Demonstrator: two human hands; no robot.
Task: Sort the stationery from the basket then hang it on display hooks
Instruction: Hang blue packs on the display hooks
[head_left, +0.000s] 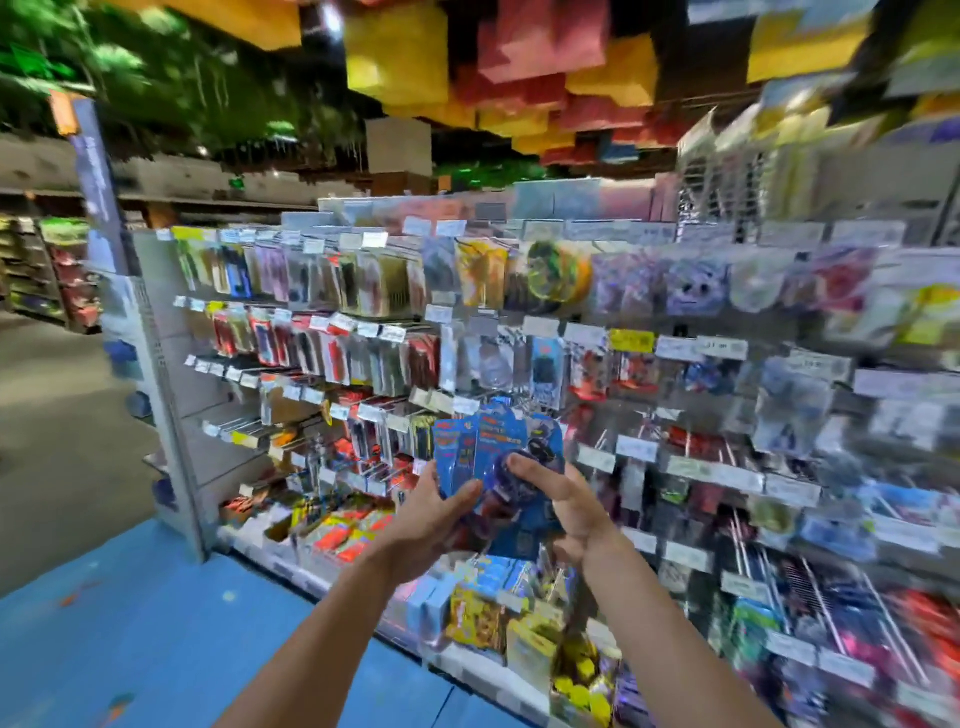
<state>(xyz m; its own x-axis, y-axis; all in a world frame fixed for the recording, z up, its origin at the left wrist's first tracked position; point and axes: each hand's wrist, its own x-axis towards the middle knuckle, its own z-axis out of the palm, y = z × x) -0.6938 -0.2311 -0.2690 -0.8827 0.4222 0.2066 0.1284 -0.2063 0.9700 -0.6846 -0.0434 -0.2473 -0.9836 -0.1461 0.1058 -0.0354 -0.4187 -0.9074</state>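
a fanned stack of blue carded blister packs (493, 457) was gripped by the left hand (431, 512) and right hand (558, 501), fingers curled round it, before blurred display hooks (597, 447).

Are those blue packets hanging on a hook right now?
No, the blue packets are off the hooks, held in front of the display rack by the left hand and the right hand.

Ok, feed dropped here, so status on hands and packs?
Left hand, right hand both gripping fanned blue packs. Held up before hook rack. No obstruction seen.
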